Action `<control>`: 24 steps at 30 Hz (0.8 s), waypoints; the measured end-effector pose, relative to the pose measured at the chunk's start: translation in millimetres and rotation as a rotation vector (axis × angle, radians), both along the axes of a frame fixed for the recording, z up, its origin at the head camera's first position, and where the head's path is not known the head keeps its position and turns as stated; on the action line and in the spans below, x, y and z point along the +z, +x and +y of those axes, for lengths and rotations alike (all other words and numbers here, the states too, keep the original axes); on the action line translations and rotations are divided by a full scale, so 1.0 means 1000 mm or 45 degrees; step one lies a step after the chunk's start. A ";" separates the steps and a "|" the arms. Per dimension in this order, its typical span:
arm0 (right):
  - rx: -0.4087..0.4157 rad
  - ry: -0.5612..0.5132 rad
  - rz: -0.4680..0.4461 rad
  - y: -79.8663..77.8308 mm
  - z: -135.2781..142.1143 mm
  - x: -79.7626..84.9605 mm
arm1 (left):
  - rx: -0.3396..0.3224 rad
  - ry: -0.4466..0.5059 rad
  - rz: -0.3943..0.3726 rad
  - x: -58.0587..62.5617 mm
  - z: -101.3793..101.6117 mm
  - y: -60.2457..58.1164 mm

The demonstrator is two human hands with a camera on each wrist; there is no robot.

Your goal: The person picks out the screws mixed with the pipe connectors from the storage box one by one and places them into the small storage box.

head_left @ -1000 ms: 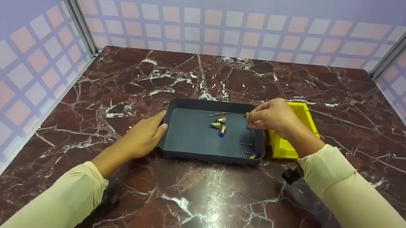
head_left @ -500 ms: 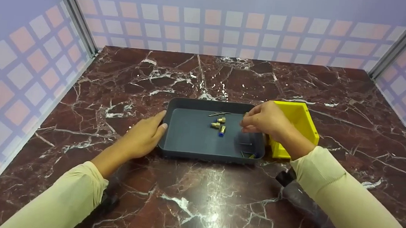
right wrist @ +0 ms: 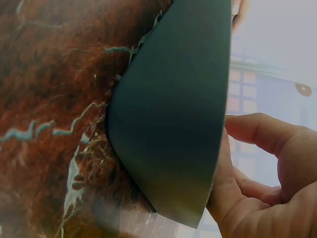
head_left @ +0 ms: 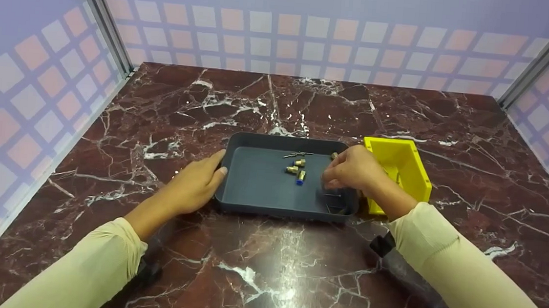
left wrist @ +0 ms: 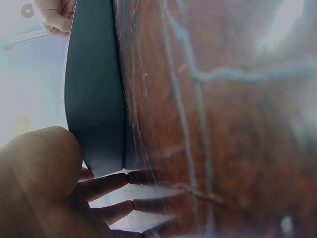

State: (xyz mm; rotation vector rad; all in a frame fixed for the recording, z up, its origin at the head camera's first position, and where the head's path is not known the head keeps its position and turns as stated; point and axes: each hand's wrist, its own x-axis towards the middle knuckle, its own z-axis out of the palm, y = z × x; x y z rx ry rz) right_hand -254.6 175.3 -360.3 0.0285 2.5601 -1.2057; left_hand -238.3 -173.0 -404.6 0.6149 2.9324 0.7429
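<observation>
A shallow dark grey tray (head_left: 271, 193) sits on the marble-patterned table. My left hand (head_left: 194, 182) holds its left end, thumb at the rim and fingers along the outside. My right hand (head_left: 351, 170) reaches down into the tray's right side, fingers bent together. Its fingertips are hidden behind the tray wall in the right wrist view, so whether they pinch anything is unclear. Several brass fittings with blue ends, including one fitting (head_left: 300, 177), lie mid-tray. Thin metal pins (head_left: 296, 155) lie near the back wall, and thin nails (head_left: 334, 195) lie below my right fingertips.
A yellow bin (head_left: 421, 187) stands against the tray's right side, partly behind my right wrist, with a small item inside. Another brass fitting (head_left: 334, 156) lies in the tray's back right corner. Patterned panels (head_left: 283, 42) border the table at the back and sides.
My right hand has moved left and toward me, lower over the tray's right side, uncovering more of the yellow bin. The left hand and the tray have stayed in place.
</observation>
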 end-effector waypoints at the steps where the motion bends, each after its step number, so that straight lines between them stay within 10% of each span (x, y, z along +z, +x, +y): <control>1: 0.007 0.039 0.014 0.000 0.000 0.000 | 0.000 0.001 0.003 0.000 0.000 0.000; 24: 0.172 0.647 0.311 0.005 -0.016 -0.011 | -0.002 -0.001 0.022 -0.002 0.000 0.000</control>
